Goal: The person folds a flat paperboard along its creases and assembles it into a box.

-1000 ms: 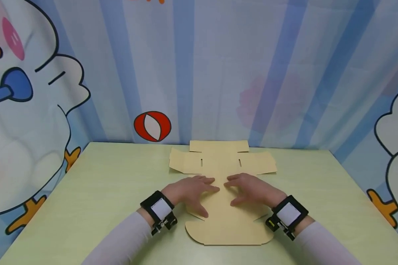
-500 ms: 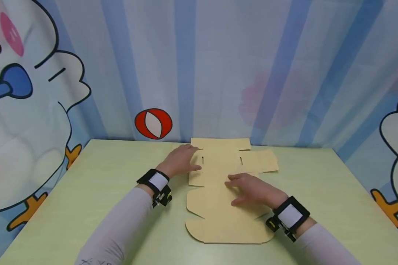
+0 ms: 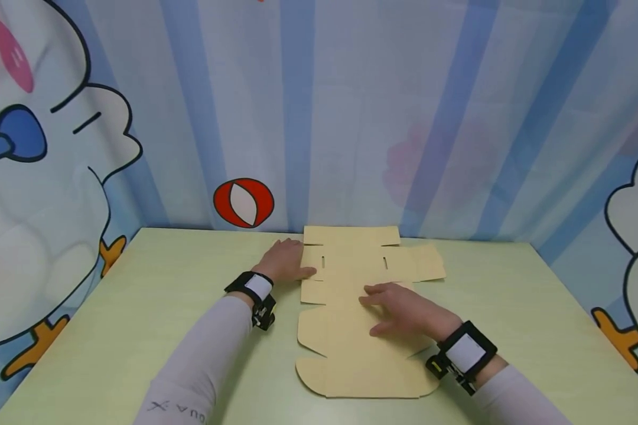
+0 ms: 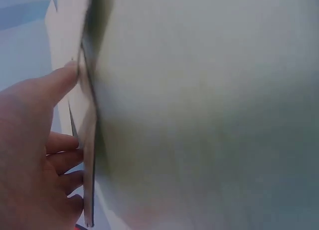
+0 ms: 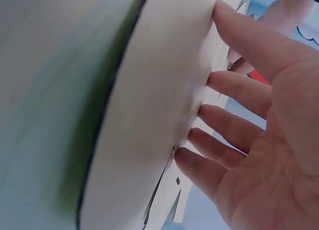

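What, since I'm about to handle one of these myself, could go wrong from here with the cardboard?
The left grip holds the cardboard at its far left flap, near a slot, so bending could crease or tear it there. The right grip touches the cardboard with spread fingers, palm off it, so it may slide or twist. The cardboard reaches the table's far edge, near the backdrop; pushing forward might buckle it.

We see a pale green table (image 3: 111, 307); directly on it lies slotted tan cardboard (image 3: 345, 330), reaching the table's far edge.
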Tool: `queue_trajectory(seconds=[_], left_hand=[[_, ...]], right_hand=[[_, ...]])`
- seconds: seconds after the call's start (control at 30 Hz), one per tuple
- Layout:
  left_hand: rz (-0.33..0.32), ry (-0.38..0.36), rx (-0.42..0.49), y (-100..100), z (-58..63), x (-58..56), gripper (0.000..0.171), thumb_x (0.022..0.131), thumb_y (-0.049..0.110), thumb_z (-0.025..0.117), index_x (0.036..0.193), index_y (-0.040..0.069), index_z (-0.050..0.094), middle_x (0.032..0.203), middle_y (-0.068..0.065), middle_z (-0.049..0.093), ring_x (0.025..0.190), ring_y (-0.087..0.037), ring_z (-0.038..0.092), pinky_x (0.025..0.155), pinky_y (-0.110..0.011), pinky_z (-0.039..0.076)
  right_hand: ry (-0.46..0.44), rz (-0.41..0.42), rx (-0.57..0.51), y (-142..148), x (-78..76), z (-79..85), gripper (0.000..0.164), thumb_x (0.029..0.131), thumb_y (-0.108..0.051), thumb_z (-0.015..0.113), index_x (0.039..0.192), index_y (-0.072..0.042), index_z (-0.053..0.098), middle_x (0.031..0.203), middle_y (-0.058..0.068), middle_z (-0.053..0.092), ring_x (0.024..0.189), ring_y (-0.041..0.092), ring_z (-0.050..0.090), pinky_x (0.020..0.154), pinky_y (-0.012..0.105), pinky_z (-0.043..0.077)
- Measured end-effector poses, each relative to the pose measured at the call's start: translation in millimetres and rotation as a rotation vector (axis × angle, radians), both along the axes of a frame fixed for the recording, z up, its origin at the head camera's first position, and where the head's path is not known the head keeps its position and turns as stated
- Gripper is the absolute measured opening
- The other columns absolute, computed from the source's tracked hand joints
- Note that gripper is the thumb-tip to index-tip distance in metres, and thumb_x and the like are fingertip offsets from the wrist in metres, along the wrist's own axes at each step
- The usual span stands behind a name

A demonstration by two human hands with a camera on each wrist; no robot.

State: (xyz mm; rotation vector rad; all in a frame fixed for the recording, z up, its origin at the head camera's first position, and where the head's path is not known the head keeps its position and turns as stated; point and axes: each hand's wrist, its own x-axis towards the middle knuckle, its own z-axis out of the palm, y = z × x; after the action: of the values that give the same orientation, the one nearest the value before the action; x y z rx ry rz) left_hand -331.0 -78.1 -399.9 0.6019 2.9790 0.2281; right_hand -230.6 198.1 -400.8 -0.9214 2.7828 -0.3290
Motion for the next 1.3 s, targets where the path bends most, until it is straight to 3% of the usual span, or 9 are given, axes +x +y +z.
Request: queue_trajectory(seconds=[0.1,0.37,0.5,0.63,0.93,1.3], left_hand=[[0.002,0.014,0.001,-1,-4.0,0.8,0.065,0.093,0.050,0.062,0.129,-0.004,0.058,0.130,-0.018,0.062,0.126,-0.036,0.054,0.119,-0.054,0.032],[0.013,0.041,0.091,-2,-9.8,-3.8,0.051,0.090,0.043,0.068,0.118,0.001,0.062,0.115,-0.014,0.069,0.110,-0.031,0.061,0.112,-0.052,0.040],[0.032,0.055,0.135,-2,-8.2,-5.1,0.048,0.090,0.039,0.070,0.117,0.000,0.061,0.107,-0.014,0.068,0.099,-0.030,0.062,0.097,-0.044,0.049],[0.047,0.096,0.168,-3,-4.0,-4.3,0.046,0.090,0.036,0.071,0.113,-0.002,0.060,0.102,-0.016,0.067,0.092,-0.030,0.061,0.084,-0.041,0.052],[0.074,0.132,0.244,-4,4.5,4.2,0.059,0.092,0.030,0.070,0.137,-0.003,0.052,0.135,-0.019,0.060,0.125,-0.034,0.056,0.109,-0.044,0.046],[0.130,0.193,0.410,-5,15.9,17.5,0.053,0.090,0.024,0.072,0.134,0.000,0.055,0.132,-0.016,0.063,0.122,-0.031,0.059,0.106,-0.043,0.049]], right_hand=[[-0.001,0.001,0.000,-1,0.1,-0.3,0.062,0.082,-0.032,0.080,0.136,-0.008,0.060,0.148,0.018,0.050,0.136,0.038,0.048,0.112,0.051,0.042],[-0.002,-0.003,0.004,0,0.9,-0.2,0.063,0.083,-0.034,0.080,0.137,-0.008,0.060,0.148,0.017,0.050,0.137,0.038,0.047,0.113,0.052,0.040],[-0.009,0.001,-0.005,0,1.9,0.5,0.063,0.083,-0.033,0.079,0.137,-0.007,0.059,0.149,0.017,0.050,0.137,0.039,0.046,0.113,0.053,0.040],[-0.006,0.002,-0.010,1,2.8,1.5,0.063,0.083,-0.033,0.079,0.137,-0.007,0.059,0.149,0.017,0.050,0.138,0.039,0.046,0.113,0.053,0.040],[0.003,0.016,-0.018,1,2.3,2.1,0.063,0.082,-0.033,0.080,0.136,-0.007,0.060,0.148,0.018,0.051,0.136,0.039,0.047,0.112,0.054,0.040],[0.003,0.029,-0.025,1,2.5,3.3,0.064,0.083,-0.033,0.079,0.137,-0.005,0.059,0.148,0.020,0.050,0.137,0.040,0.047,0.111,0.054,0.041]])
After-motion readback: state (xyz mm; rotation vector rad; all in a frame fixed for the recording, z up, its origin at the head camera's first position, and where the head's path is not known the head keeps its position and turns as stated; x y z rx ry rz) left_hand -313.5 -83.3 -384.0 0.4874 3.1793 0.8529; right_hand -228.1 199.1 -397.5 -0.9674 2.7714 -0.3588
